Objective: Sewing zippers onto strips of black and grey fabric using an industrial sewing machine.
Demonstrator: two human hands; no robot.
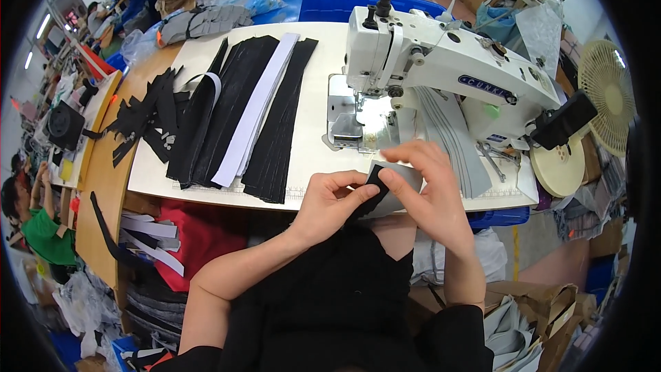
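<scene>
Over the table's front edge, my left hand (332,203) pinches a black fabric strip (376,180) between thumb and fingers. My right hand (430,182) grips the same strip's upper end with its thumb, together with a grey fabric piece (403,173) lying against it. The lower part of both pieces hangs toward my lap, partly hidden by my hands. Just beyond stands a white sewing machine (441,62), its lamp lighting the needle plate (348,124). Grey strips (451,138) lie fanned out under the machine's arm.
Black strip stacks (275,124) and white strips (256,110) lie left on the white table (313,48). Black scraps (148,114) are heaped further left. A fan (609,83) stands right. A person in green (48,231) sits at the far left.
</scene>
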